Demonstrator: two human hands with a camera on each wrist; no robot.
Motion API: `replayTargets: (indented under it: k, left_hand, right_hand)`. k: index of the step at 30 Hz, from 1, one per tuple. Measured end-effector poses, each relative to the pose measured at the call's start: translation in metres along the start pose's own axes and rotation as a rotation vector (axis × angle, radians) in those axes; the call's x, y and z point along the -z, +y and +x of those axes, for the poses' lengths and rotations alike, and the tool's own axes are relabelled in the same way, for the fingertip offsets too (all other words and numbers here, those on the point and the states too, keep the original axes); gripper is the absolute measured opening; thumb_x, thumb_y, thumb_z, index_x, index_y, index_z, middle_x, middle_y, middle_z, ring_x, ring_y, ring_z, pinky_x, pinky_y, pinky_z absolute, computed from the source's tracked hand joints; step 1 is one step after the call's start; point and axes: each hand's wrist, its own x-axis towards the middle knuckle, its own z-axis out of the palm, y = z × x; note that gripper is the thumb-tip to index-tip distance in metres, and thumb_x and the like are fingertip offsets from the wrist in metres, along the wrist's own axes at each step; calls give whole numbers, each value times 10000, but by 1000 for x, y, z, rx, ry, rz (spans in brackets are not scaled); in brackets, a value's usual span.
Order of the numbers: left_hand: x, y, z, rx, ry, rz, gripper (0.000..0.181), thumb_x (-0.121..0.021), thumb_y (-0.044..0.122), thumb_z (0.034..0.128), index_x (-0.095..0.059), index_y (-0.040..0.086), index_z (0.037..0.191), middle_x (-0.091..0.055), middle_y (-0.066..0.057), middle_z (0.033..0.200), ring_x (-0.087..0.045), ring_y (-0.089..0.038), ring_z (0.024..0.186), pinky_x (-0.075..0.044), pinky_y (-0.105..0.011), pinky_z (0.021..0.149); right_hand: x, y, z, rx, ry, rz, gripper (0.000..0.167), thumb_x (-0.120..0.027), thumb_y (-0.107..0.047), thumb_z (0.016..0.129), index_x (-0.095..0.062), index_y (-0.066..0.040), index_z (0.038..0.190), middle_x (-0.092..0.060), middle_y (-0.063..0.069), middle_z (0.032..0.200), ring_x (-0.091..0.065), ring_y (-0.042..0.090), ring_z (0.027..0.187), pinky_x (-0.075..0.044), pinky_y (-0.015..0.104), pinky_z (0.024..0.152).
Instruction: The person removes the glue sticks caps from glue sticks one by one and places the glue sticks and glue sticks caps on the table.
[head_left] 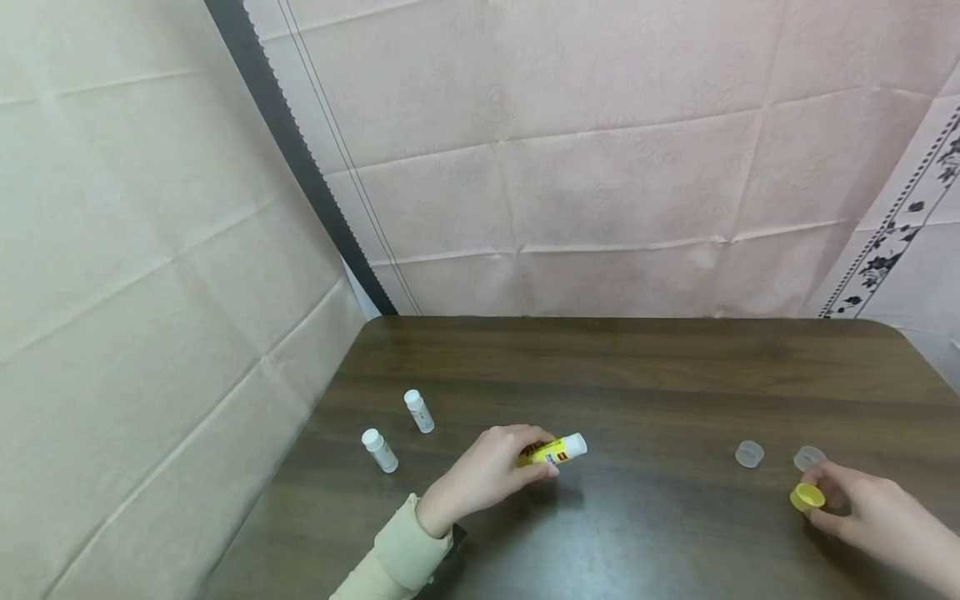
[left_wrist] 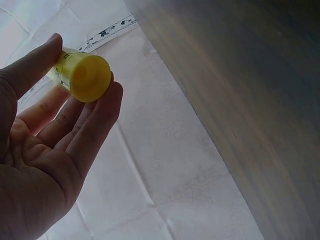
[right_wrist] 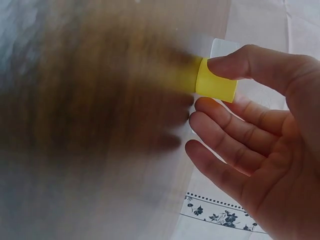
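Observation:
My left hand (head_left: 495,467) holds a yellow glue stick (head_left: 553,451) above the table, thumb on one side and fingertips on the other. Its white end points right. In the left wrist view the glue stick's hollow yellow end (left_wrist: 91,78) faces the camera. At the right, my right hand (head_left: 873,508) pinches a small yellow cap (head_left: 807,497) between thumb and fingers. The right wrist view shows this yellow cap (right_wrist: 216,82) at the tabletop, its reflection beside it. Just behind it is a clear cap (head_left: 809,458); another clear cap (head_left: 749,454) lies to its left.
Two small white tubes, a rear tube (head_left: 419,412) and a front tube (head_left: 380,451), stand at the left of the dark wooden table (head_left: 637,367). Pale cloth (head_left: 600,183) hangs behind the table and along its left side.

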Motion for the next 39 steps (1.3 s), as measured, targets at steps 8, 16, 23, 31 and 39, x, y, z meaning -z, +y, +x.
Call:
replayTargets:
  k: [8, 16, 23, 31, 39]
  left_hand:
    - [9, 3, -2, -79, 130, -23, 330, -743, 324, 925, -689, 145, 1197, -683, 88, 1084, -596, -13, 863, -525, -214, 775]
    - [31, 4, -7, -87, 330, -76, 352, -812, 215, 868, -696, 139, 1191, -692, 68, 1081, -622, -59, 925, -541, -271, 811]
    - [62, -2, -23, -42, 519, -69, 372, -831, 224, 846, -699, 157, 1187, -706, 59, 1099, -665, -104, 982, -561, -338, 836]
    - [78, -12, -41, 47, 607, -65, 386, -833, 221, 839, -690, 151, 1191, -713, 70, 1081, -680, -92, 940, -562, -419, 817]
    - [67, -27, -55, 172, 573, -99, 343, -826, 267, 848, -698, 180, 1155, -708, 68, 1043, -690, -129, 951, -572, -404, 775]
  right_hand:
    - [2, -2, 4, -46, -71, -14, 350, -888, -113, 706, -670, -61, 975, -655, -87, 814, -520, -64, 678, -487, 294, 600]
    - [1, -4, 3, -31, -44, -12, 350, -897, -95, 685, -669, -78, 950, -664, -93, 804, -522, -79, 669, -484, 301, 588]
    - [-1, -2, 3, 5, -17, -38, 356, -900, -84, 673, -669, -82, 943, -664, -94, 793, -531, -70, 658, -494, 308, 582]
    - [-1, 1, 3, 32, 8, -59, 364, -904, -74, 655, -665, -88, 930, -669, -82, 792, -537, -65, 656, -504, 324, 580]
    - [-2, 0, 4, 6, -63, -48, 350, -889, -73, 687, -666, -60, 956, -678, -54, 819, -580, 0, 656, -527, 359, 597]
